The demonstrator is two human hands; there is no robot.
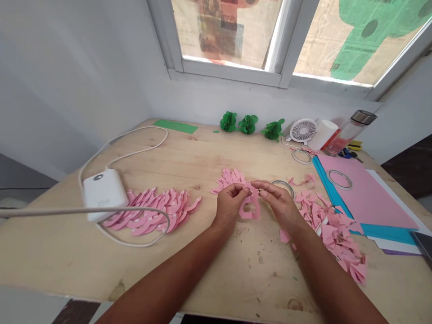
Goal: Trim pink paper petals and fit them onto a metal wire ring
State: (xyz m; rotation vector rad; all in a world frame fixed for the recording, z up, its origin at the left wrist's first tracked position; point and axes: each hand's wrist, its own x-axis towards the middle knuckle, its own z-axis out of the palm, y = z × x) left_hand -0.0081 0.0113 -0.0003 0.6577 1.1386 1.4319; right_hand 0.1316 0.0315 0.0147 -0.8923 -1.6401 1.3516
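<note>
Over the middle of the table, my left hand (230, 201) pinches a pink paper cutout (255, 211) that has a gap in its middle. My right hand (279, 200) is closed at the cutout's upper right edge, thumb and fingertips together; what lies between them is too small to make out. Just behind my left hand is a small fanned stack of pink paper pieces (232, 176). A larger pile of wavy pink pieces (162, 209) lies to the left. Pink paper scraps (337, 234) are heaped beside my right forearm.
A white power bank (104, 191) with a looping cable sits left. Three green paper pompoms (248, 124) stand along the wall, near a small fan (303, 130) and a glass bottle (349, 132). Tape rolls (339, 179) and coloured paper sheets (374, 193) lie right.
</note>
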